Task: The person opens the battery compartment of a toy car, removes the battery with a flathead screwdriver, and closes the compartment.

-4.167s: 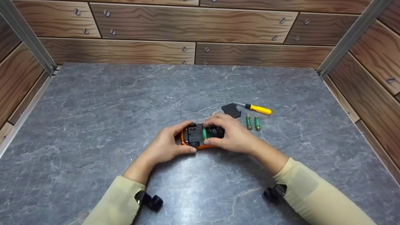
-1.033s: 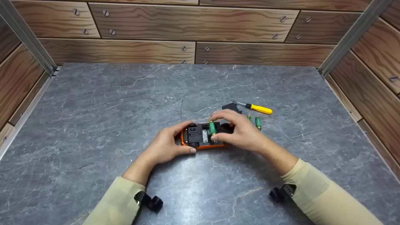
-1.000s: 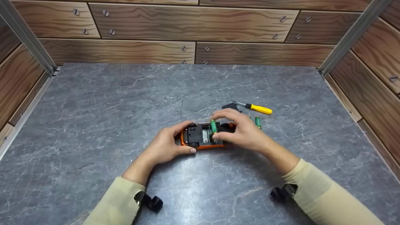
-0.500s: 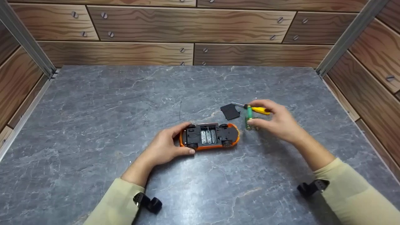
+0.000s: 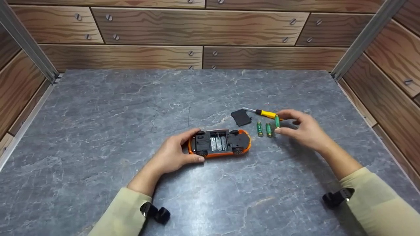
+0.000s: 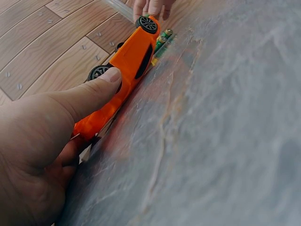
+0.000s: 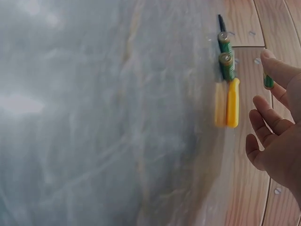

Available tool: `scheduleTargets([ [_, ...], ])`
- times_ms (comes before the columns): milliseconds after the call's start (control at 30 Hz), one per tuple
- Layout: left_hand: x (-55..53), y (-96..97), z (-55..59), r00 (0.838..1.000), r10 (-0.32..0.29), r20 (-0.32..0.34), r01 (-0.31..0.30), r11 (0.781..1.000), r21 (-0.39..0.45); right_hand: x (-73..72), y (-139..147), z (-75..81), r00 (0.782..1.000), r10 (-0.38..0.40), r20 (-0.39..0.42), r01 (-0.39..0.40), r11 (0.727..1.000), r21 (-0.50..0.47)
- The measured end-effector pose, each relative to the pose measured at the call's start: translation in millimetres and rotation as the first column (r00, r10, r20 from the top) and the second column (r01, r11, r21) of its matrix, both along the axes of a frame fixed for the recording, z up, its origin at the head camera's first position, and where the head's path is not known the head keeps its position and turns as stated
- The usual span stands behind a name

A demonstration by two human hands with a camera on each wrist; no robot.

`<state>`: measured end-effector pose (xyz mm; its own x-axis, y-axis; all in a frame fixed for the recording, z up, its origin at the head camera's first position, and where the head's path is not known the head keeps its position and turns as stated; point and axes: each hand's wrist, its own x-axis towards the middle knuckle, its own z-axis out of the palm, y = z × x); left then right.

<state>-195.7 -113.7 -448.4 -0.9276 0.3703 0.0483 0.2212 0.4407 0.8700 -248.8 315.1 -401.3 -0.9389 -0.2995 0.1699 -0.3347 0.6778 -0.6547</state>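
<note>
An orange toy car [image 5: 241, 141] lies upside down on the table, its black underside facing up. Its battery compartment [image 5: 219, 143] is uncovered and shows bare silvery slots. My left hand [image 5: 172, 150] grips the car's left end, thumb on the near side and fingers on the far side; the left wrist view shows the thumb by a wheel [image 6: 98, 71]. To the right, my right hand [image 5: 305, 131] pinches a green battery [image 5: 277, 122] between thumb and fingertip, just above the table. Beside it lie two more green batteries, one [image 5: 260, 129] left of the other [image 5: 269, 129].
Behind the batteries lies a screwdriver [image 5: 267, 114] with a yellow handle, its tip by a black battery cover [image 5: 241, 117]. A thin dark wire or hair [image 5: 189, 116] lies behind the car. Wood-patterned walls [image 5: 147, 26] border the grey marbled table [image 5: 98, 108].
My right hand has lifted the battery out of the car's compartment and carried it right, past the two lying batteries. The left hand keeps its grip on the car.
</note>
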Motion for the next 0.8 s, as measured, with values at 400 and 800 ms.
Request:
scheduleTargets([
  [400,-0.1,0.2,-0.4,1.000,-0.006,-0.016,0.006,1.000,0.012,-3.2,10,-15.1,0.995,0.014,0.096,-0.014,1.000,-0.005],
  [800,-0.6,-0.1,-0.9,0.999,-0.010,-0.039,0.010,1.000,-0.004,-4.3,12,-18.9,0.994,0.004,0.109,-0.008,0.999,0.034],
])
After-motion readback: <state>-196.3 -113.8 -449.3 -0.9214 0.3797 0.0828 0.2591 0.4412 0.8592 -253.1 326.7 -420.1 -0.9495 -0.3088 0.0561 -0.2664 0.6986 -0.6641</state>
